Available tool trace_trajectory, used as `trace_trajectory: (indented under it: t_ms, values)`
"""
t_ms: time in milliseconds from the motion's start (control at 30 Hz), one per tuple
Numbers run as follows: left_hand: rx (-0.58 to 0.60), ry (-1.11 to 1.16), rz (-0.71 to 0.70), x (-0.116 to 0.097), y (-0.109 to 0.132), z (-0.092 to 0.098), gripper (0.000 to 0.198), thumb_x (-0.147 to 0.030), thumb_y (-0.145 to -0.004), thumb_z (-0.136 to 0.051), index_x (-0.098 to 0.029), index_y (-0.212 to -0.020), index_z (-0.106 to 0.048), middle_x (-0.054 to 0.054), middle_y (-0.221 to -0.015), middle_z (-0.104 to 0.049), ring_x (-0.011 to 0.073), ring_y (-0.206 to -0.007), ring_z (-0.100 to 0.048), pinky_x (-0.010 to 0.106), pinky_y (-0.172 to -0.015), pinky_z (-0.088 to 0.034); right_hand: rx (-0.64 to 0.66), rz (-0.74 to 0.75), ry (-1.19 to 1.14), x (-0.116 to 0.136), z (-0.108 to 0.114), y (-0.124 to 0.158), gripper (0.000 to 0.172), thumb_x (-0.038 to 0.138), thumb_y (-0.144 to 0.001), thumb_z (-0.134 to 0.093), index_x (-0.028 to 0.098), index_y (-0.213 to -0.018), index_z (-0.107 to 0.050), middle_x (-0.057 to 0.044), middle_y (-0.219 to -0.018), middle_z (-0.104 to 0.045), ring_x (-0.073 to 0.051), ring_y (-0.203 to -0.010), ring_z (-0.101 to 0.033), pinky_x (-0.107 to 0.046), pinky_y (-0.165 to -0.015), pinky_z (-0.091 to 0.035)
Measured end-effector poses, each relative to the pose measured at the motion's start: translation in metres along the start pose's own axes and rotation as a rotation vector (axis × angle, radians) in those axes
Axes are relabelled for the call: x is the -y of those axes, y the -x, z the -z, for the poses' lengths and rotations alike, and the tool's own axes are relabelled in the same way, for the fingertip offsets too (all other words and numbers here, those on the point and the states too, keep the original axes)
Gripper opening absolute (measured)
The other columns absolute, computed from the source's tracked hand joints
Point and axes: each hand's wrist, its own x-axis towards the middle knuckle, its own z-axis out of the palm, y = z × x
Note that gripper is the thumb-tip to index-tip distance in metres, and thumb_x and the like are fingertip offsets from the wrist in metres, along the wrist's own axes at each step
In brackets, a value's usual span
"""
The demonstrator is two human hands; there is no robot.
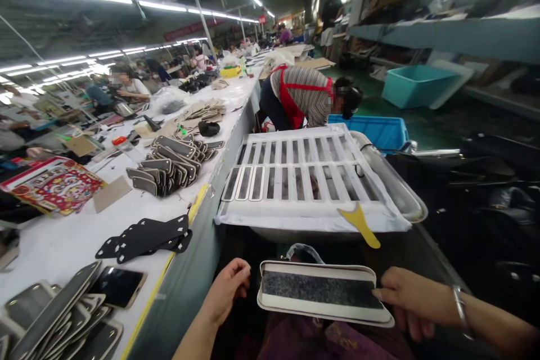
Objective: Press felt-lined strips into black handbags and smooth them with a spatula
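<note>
Right hand point(411, 299) pinches the right end of cream-framed grey pad point(320, 291), held flat just off the near edge of the slotted rack point(291, 207) — left hand point(230, 288) loosely curled just beside its left end, contact unclear.

Padded panel point(323, 292) in right hand point(407, 301)

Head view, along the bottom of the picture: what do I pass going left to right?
stack of grey pieces → dark phone → left hand → cream-edged panel with a grey strip → right hand, at the panel's right end.
</note>
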Motion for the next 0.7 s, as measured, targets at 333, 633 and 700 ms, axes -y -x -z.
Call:
trace_trajectory:
  t_ms: [333,633,700]
  values:
    - [0.309,0.064,0.006,0.012,-0.024,0.004,0.047,-0.031,-0.057,-0.082,-0.018,-0.089,-0.05,-0.006,-0.071,-0.047,0.0077,-0.06,-0.047,0.019,-0.054,-0.044,0.033,-0.01,-0.04,-0.001,0.008,-0.004,0.039,0.038,-0.084,-0.047,0.012,-0.057,-0.058,-0.012,-0.06,-0.067,-0.01,-0.036,-0.056,-0.013,-0.027,-0.039]
    - [0.27,-0.012,0.007,0.02,-0.032,0.0,0.057,-0.04,-0.071,-0.07,-0.016,-0.121,-0.054,0.0,-0.079,-0.054,0.0109,-0.054,-0.054,0.025,-0.048,-0.049,0.078,-0.07,-0.074,0.0,0.013,-0.013,0.04,0.039,-0.085,-0.047,0.012,-0.056,-0.058,-0.011,-0.056,-0.065,-0.01,-0.035,-0.055,-0.013,-0.027,-0.038]
    - [0.229,-0.016,0.016,0.021,-0.03,-0.003,0.056,-0.041,-0.074,-0.068,-0.016,-0.121,-0.053,0.0,-0.077,-0.054,0.0104,-0.049,-0.054,0.025,-0.045,-0.05,0.093,-0.111,-0.069,0.003,0.015,-0.014,0.04,0.035,-0.087,-0.045,0.011,-0.058,-0.059,-0.012,-0.058,-0.066,-0.01,-0.036,-0.056,-0.013,-0.028,-0.04]
